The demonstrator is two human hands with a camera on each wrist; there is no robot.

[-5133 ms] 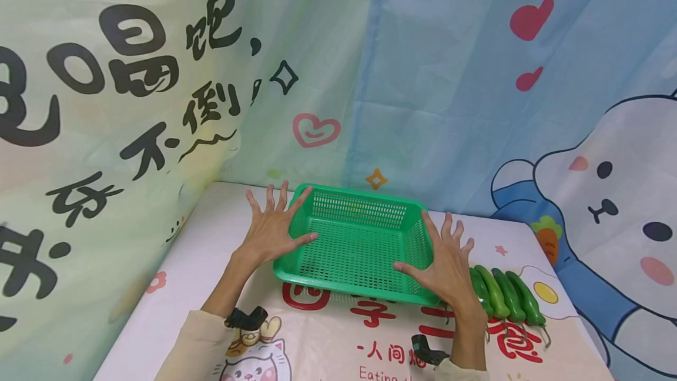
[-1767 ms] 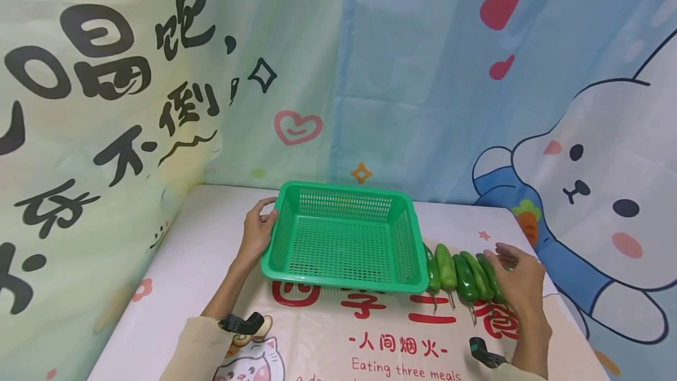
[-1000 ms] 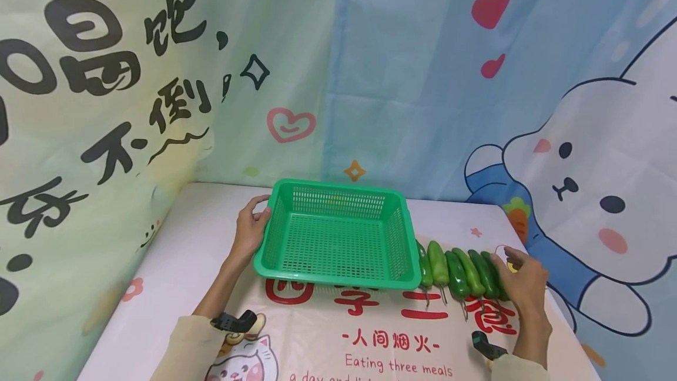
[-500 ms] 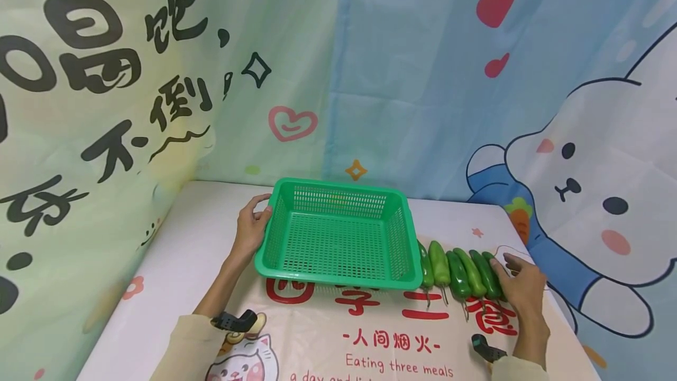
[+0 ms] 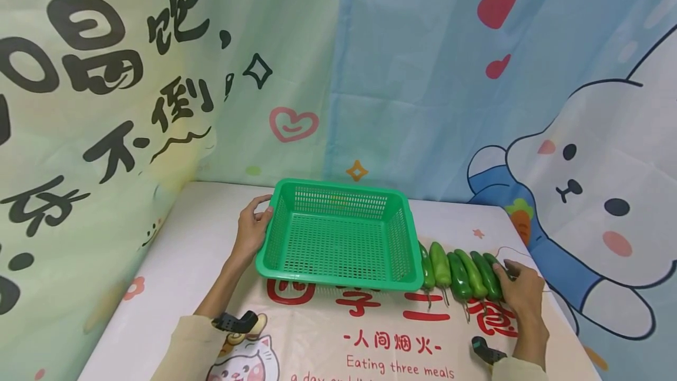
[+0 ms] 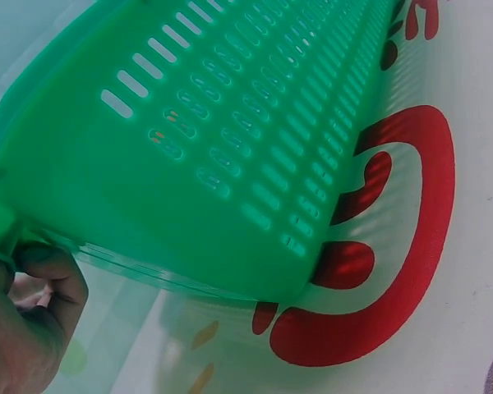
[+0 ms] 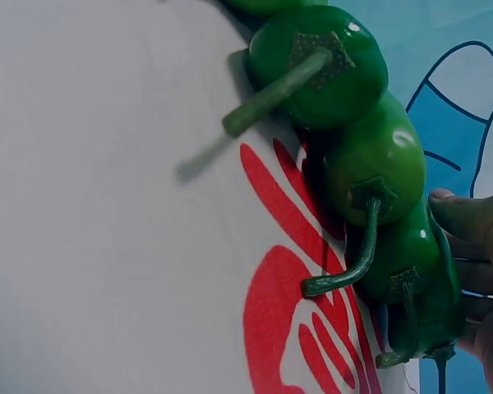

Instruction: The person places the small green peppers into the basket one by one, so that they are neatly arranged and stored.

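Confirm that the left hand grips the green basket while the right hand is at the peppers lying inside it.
Wrong on where the peppers lie: the head view shows them in a row on the table, beside the green basket. The left hand and right hand are as you say.

L fingers (image 6: 66,287) curled | R fingers (image 7: 475,273) bent, thumb (image 7: 467,213) apart | arms (image 5: 224,284) extd fwd

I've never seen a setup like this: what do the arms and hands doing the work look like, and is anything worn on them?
They're a person's. The left hand and right hand wear no gloves. The left sleeve and right sleeve are plain beige. A small, angular black left wrist device matches a black right wrist device. No cables show.
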